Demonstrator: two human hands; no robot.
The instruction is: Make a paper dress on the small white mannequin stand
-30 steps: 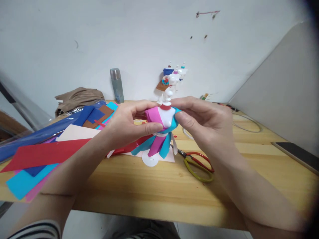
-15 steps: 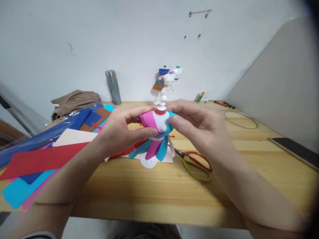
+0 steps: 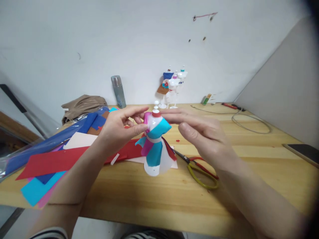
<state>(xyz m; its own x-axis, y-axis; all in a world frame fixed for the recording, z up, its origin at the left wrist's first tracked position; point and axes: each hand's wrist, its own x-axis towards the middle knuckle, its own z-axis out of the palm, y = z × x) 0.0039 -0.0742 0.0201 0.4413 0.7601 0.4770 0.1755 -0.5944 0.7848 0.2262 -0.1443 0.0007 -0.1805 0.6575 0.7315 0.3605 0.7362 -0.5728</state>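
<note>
A miniature dress form (image 3: pixel 152 124) stands upright on its round white base, a red band at its neck. Pink and turquoise fabric strips cross its chest, a pale band circles its waist, and pink, turquoise, white and red strips hang below as a skirt. My left hand (image 3: pixel 122 126) holds its pink-covered left side, the thumb in front and the fingers behind. My right hand (image 3: pixel 204 132) is open beside its right shoulder, thumb apart and fingers stretched out behind; whether those fingertips touch it is hidden. Scissors (image 3: pixel 202 175) with red and yellow handles lie just right of the base.
Left lie coloured fabric strips (image 3: pixel 54 162), plastic-wrapped blue material (image 3: pixel 50 154) and a brown cloth (image 3: pixel 84 105). At the wall stand a flask (image 3: pixel 118 93) and several dressed miniature forms (image 3: pixel 173 83). A cable (image 3: pixel 251 124) and a phone-like dark slab (image 3: pixel 304 152) lie right.
The dress form has turned, bringing the turquoise strip across its front, and now stands upright. My right hand has opened and drawn away from it. My left grip has loosened toward its left edge.
</note>
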